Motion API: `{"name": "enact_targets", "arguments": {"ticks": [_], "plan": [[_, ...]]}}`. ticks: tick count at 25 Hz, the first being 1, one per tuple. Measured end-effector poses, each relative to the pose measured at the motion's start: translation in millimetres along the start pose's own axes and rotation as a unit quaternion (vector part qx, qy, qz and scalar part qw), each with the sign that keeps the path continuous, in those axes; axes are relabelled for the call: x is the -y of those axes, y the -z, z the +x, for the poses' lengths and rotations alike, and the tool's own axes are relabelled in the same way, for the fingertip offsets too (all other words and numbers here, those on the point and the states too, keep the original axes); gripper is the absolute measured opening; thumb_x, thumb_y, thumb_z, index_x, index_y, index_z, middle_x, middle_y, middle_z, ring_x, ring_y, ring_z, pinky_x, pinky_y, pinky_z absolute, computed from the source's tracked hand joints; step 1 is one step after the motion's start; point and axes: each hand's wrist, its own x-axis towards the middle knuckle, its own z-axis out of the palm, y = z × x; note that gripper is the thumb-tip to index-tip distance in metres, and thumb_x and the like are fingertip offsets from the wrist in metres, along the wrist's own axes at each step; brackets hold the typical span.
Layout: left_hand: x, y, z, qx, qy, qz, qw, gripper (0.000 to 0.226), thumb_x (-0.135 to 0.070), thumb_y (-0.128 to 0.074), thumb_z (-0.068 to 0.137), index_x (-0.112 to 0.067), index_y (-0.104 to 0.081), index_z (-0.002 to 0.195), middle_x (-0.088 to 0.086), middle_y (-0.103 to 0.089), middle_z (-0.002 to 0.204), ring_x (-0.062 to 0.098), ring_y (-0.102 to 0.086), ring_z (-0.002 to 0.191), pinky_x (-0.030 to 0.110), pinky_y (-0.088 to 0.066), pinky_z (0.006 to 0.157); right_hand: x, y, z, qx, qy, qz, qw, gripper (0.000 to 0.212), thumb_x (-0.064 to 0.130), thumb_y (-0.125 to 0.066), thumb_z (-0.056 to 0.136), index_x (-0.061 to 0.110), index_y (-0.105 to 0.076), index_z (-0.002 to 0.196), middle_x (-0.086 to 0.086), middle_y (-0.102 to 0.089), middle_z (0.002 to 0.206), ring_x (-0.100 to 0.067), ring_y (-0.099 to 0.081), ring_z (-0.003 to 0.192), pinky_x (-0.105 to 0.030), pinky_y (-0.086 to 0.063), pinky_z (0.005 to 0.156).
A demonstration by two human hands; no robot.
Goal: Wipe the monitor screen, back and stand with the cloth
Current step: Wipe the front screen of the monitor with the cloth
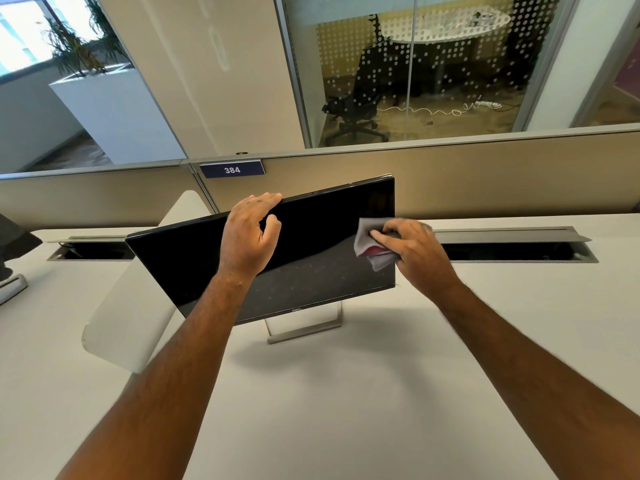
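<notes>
Left hand grips monitor top edge at frame centre; right hand presses cloth against the screen's right side

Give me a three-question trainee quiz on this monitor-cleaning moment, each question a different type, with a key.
1. True or false: the left hand grips the top edge of the monitor.
2. Which hand holds the grey cloth? A) left B) right C) neither
3. Fill in: the cloth is at the screen's ____ edge, as seen from the head camera.

Key:
1. True; its fingers curl over the top edge.
2. B; the right hand pinches it.
3. Right.
</notes>
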Motion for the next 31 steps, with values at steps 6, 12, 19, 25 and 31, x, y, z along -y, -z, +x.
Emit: {"name": "enact_targets", "arguments": {"ticks": [6,12,19,25,31], "plan": [[1.3,-2.3,-0.3,-0.004,-0.006,0.009,1.0,0.05,-0.034,-0.039,0.1,-0.014,-0.065,0.138,0.002,-0.067,0.137,0.016,-0.057,0.133,0.046,-0.04,0.119,-5.9,-17.5,-31.2,0.062,0.018,-0.019,0.998,0.059,0.015,-0.088,0.074,0.019,-0.068,0.129,-0.009,-0.065,0.12,-0.031,-0.063,0.104,-0.043,-0.054,0.084],[3.9,-4.4,0.1,-0.014,-0.022,0.031,0.999,0.047,-0.043,-0.046,0.105,-0.015,-0.065,0.137,0.002,-0.068,0.135,0.015,-0.058,0.132,0.042,-0.04,0.119,5.4,9.3,10.3,0.012,0.004,-0.026,1.0,0.057,0.016,-0.079,0.083,0.015,-0.062,0.137,-0.012,-0.061,0.128,-0.032,-0.059,0.112,-0.046,-0.053,0.087],[6.7,-5.2,-0.1,-0.013,-0.028,0.038,0.999,0.051,-0.05,-0.051,0.102,-0.016,-0.065,0.137,0.001,-0.068,0.136,0.015,-0.058,0.132,0.044,-0.042,0.118,19.2,-13.1,-13.7,0.094,0.038,-0.052,0.994,0.065,0.019,-0.086,0.076,0.022,-0.062,0.136,-0.007,-0.06,0.129,-0.03,-0.057,0.115,-0.047,-0.049,0.084],[6.1,-5.0,-1.6,-0.017,-0.031,0.041,0.999,0.051,-0.051,-0.051,0.101,-0.017,-0.064,0.138,0.001,-0.067,0.137,0.015,-0.057,0.134,0.041,-0.039,0.119,18.8,-1.8,-4.7,0.084,0.029,-0.066,0.994,0.065,0.021,-0.085,0.078,0.021,-0.059,0.139,-0.009,-0.059,0.131,-0.031,-0.058,0.113,-0.047,-0.051,0.085],[4.8,-4.5,-1.8,-0.017,-0.031,0.04,0.999,0.05,-0.049,-0.052,0.102,-0.017,-0.065,0.138,0.001,-0.067,0.137,0.014,-0.057,0.134,0.042,-0.04,0.12,37.7,7.7,22.3,0.081,0.043,-0.065,0.994,0.066,0.026,-0.085,0.076,0.021,-0.06,0.137,-0.01,-0.06,0.131,-0.032,-0.057,0.116,-0.047,-0.05,0.083]]}}
